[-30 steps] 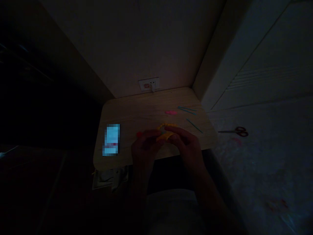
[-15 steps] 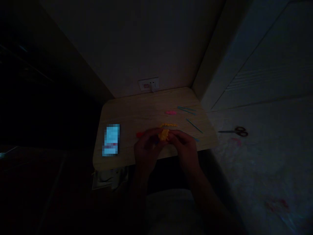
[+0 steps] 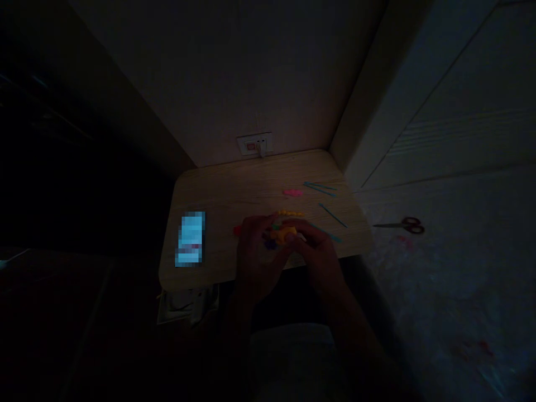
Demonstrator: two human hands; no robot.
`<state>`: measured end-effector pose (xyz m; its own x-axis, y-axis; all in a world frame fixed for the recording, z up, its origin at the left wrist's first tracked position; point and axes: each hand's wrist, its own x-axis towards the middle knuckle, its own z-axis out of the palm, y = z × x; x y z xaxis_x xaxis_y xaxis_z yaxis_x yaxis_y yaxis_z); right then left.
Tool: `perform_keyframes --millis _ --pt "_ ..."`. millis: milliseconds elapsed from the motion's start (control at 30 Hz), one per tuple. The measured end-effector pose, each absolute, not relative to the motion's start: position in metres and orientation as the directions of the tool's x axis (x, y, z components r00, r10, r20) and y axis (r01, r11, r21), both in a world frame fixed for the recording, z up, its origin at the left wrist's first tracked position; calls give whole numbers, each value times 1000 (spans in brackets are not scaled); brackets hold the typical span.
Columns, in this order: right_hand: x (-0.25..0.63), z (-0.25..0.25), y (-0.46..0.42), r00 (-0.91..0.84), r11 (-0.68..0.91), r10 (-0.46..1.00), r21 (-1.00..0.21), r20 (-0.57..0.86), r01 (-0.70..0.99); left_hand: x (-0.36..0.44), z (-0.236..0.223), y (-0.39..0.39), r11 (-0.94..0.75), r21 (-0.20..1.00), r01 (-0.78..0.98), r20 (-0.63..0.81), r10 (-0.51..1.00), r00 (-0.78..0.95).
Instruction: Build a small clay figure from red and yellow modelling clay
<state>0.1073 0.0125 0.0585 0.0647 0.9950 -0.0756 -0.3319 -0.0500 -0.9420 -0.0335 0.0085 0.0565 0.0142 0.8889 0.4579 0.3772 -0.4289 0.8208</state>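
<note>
A small soft-looking orange-yellow piece is between my two hands over the front of the small table; the dim light hides its exact kind. My right hand pinches its right side with thumb and fingers. My left hand curls around the left side, its thumb against the piece. Green and dark blue bits show by the left fingers; whether they are attached I cannot tell. Just beyond lies a knobbly yellow strip. A red piece sits left of my left hand, partly covered by it.
On the wooden table lie a lit phone, a pink piece and several thin blue-green sticks. Scissors rest on the pale surface at right. A wall socket holds a plug behind the table.
The orange-yellow piece has turned and shifted slightly right and down. My left fingers have spread from it, exposing green and dark blue bits. Both hands stay close together.
</note>
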Motion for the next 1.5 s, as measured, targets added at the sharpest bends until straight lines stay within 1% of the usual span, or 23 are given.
perform_keyframes --millis 67,133,200,367,500,600,733,833,967,1067,1200,1300,1367,1500 --pt "108 56 13 72 -55 993 -923 -89 -382 -34 53 9 -402 870 286 417 909 6" --pt "108 55 12 38 -81 993 -903 -107 -422 -35 51 9 -374 904 205 383 924 0" --pt "108 55 11 15 -86 995 -907 -101 -412 -35 52 10 -334 930 152 344 938 -41" --pt "111 62 10 22 -49 998 -936 -60 -348 -32 59 8 -204 978 42 208 968 -138" --pt "115 63 11 -2 -71 997 -954 -73 -291 -32 59 6 -177 984 35 180 976 -121" --pt "115 62 12 66 -67 994 -968 -85 -243 -31 56 5 -151 987 50 155 981 -115" --pt "112 63 10 134 -50 988 -978 -78 -201 -28 56 6 -93 995 28 97 977 -191" --pt "108 65 8 146 -64 984 -973 -98 -220 -26 57 8 -52 998 -22 45 967 -252" --pt "104 63 7 160 -99 977 -959 -145 -264 -25 57 9 -19 999 -29 10 957 -289" --pt "102 58 6 165 -94 976 -958 -142 -271 -24 56 10 8 999 -44 -21 949 -316" --pt "102 55 8 95 -110 985 -949 -144 -294 -23 53 12 59 989 -135 -97 950 -297" --pt "106 54 10 34 -152 985 -938 -171 -311 -23 51 14 99 975 -200 -148 958 -244" --pt "111 53 12 34 -153 985 -941 -171 -302 -23 52 14 103 965 -240 -152 969 -196" --pt "120 53 13 50 -63 996 -969 -77 -237 -25 54 12 94 934 -345 -131 988 -87"
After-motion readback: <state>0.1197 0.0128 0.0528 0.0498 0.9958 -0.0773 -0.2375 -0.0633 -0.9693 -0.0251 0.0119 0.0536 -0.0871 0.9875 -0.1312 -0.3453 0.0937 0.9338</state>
